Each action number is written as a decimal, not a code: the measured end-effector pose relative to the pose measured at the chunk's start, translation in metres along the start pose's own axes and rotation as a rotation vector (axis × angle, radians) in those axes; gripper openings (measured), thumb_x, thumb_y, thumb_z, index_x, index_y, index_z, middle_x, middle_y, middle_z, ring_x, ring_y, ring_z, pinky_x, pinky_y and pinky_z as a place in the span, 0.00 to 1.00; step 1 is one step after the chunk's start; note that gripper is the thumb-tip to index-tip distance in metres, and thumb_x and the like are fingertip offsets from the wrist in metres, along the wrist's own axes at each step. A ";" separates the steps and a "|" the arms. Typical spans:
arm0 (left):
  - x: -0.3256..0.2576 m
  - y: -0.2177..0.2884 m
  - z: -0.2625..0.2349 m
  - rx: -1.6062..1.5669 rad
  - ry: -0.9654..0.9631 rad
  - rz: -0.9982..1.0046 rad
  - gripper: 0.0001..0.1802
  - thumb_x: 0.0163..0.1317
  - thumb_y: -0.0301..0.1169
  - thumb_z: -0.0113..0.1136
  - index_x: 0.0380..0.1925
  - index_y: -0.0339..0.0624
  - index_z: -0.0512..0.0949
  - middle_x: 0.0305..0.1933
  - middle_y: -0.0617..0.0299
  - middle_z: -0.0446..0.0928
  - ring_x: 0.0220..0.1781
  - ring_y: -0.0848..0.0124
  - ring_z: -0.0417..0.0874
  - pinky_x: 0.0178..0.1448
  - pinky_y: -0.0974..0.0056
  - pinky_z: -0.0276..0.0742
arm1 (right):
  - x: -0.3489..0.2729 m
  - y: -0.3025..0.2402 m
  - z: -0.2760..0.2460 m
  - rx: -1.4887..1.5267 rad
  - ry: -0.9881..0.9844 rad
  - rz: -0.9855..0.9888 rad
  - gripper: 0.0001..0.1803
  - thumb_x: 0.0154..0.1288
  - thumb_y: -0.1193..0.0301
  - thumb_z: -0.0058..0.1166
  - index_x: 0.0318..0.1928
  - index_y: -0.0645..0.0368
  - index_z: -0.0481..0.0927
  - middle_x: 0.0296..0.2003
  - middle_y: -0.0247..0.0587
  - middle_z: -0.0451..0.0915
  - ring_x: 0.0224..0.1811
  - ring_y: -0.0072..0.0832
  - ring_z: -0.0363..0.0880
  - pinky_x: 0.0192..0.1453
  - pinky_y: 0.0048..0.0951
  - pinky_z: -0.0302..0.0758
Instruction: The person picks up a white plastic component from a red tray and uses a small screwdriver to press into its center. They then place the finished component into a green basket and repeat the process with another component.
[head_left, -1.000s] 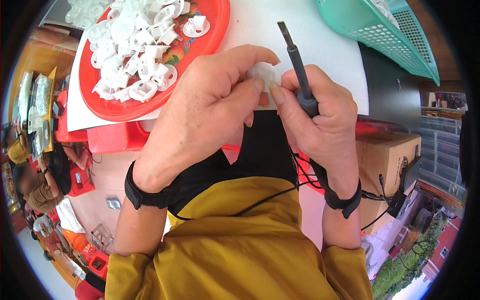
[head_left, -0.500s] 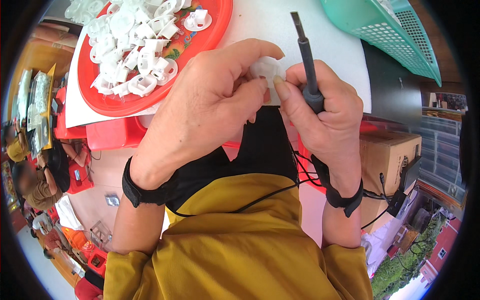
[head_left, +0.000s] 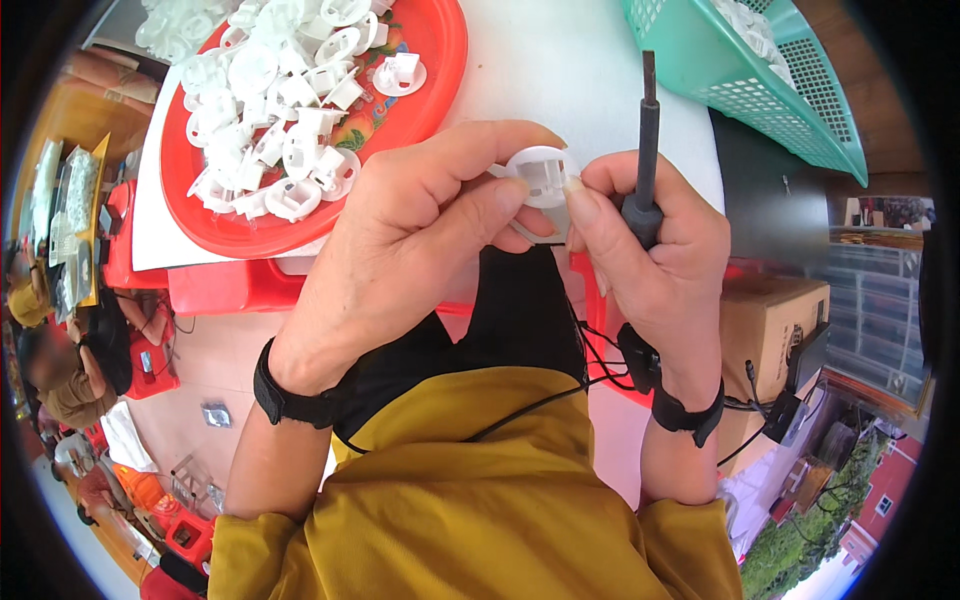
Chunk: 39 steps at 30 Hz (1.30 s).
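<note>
Between both hands is a small round white plastic part (head_left: pixel 543 176) with a rim and a rectangular opening facing me. My left hand (head_left: pixel 425 205) pinches its left side between thumb and fingers. The thumb tip of my right hand (head_left: pixel 650 240) touches the part's right edge. Held within that same hand is a dark screwdriver (head_left: pixel 649 140) with a flat metal tip; it points up and away from me, its tip clear of the part. At the left, a red tray (head_left: pixel 425 120) with a printed pattern carries a heap of similar white parts (head_left: pixel 275 110).
Under the tray is a white tabletop (head_left: pixel 540 60). A green perforated basket (head_left: pixel 735 85) with white contents stands at the far right. Below it are a cardboard box (head_left: pixel 765 320) and cables. Red stools (head_left: pixel 235 287) stand beneath the table; other people sit at the far left.
The white part has turned from its smooth round side to its opening and come slightly nearer. The screwdriver has shifted right and stands more upright. Both hands keep their holds.
</note>
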<state>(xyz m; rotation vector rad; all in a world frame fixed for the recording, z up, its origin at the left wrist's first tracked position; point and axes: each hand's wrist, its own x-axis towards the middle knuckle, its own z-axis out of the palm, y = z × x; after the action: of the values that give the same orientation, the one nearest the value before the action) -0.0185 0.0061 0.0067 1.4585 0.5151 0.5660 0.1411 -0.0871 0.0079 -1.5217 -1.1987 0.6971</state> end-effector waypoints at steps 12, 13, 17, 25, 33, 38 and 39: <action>-0.001 -0.004 0.000 -0.026 0.033 0.017 0.17 0.69 0.28 0.51 0.56 0.34 0.72 0.41 0.61 0.80 0.43 0.78 0.81 0.48 0.73 0.79 | -0.041 -0.028 -0.035 -0.387 -0.218 0.098 0.12 0.64 0.72 0.52 0.46 0.64 0.73 0.28 0.48 0.75 0.26 0.42 0.76 0.30 0.33 0.71; -0.001 -0.005 0.000 -0.029 0.030 0.016 0.17 0.69 0.28 0.51 0.56 0.34 0.72 0.41 0.61 0.80 0.43 0.78 0.81 0.48 0.73 0.79 | -0.045 -0.023 -0.034 -0.437 -0.218 0.011 0.13 0.63 0.74 0.53 0.47 0.64 0.73 0.30 0.49 0.76 0.27 0.44 0.76 0.30 0.34 0.72; -0.001 -0.001 0.002 -0.032 0.043 0.006 0.17 0.69 0.29 0.51 0.56 0.34 0.72 0.41 0.59 0.81 0.41 0.77 0.82 0.47 0.72 0.79 | -0.048 -0.023 -0.031 -0.539 -0.192 -0.113 0.16 0.60 0.77 0.56 0.49 0.65 0.73 0.33 0.50 0.77 0.29 0.46 0.77 0.31 0.37 0.73; 0.001 -0.006 0.002 -0.038 0.026 0.015 0.18 0.70 0.30 0.50 0.55 0.32 0.72 0.44 0.55 0.81 0.41 0.73 0.84 0.44 0.72 0.80 | -0.047 -0.021 -0.031 -0.457 -0.219 -0.045 0.14 0.65 0.74 0.52 0.50 0.67 0.73 0.31 0.49 0.77 0.28 0.42 0.77 0.30 0.33 0.72; 0.002 -0.004 0.002 -0.055 0.022 0.039 0.18 0.71 0.33 0.48 0.55 0.32 0.72 0.44 0.52 0.81 0.41 0.72 0.84 0.42 0.73 0.80 | -0.045 -0.028 -0.033 -0.051 -0.293 0.316 0.15 0.72 0.68 0.42 0.50 0.67 0.73 0.20 0.36 0.74 0.19 0.20 0.73 0.24 0.21 0.67; 0.003 -0.005 0.002 -0.047 0.022 0.041 0.18 0.71 0.33 0.48 0.55 0.32 0.72 0.44 0.52 0.81 0.40 0.72 0.84 0.42 0.73 0.80 | -0.045 -0.022 -0.030 -0.008 -0.269 0.322 0.17 0.74 0.65 0.40 0.50 0.67 0.74 0.19 0.34 0.75 0.14 0.15 0.67 0.19 0.17 0.62; 0.003 -0.005 0.002 -0.045 0.019 0.045 0.18 0.71 0.33 0.48 0.54 0.32 0.72 0.44 0.52 0.81 0.40 0.72 0.84 0.41 0.73 0.80 | -0.046 -0.022 -0.030 -0.008 -0.269 0.323 0.17 0.74 0.65 0.40 0.50 0.67 0.74 0.19 0.34 0.75 0.14 0.15 0.67 0.19 0.17 0.62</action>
<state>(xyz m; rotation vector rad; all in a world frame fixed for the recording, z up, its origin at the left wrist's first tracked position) -0.0149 0.0063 0.0017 1.4261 0.4825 0.6239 0.1446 -0.1410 0.0309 -1.6859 -1.1614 1.1416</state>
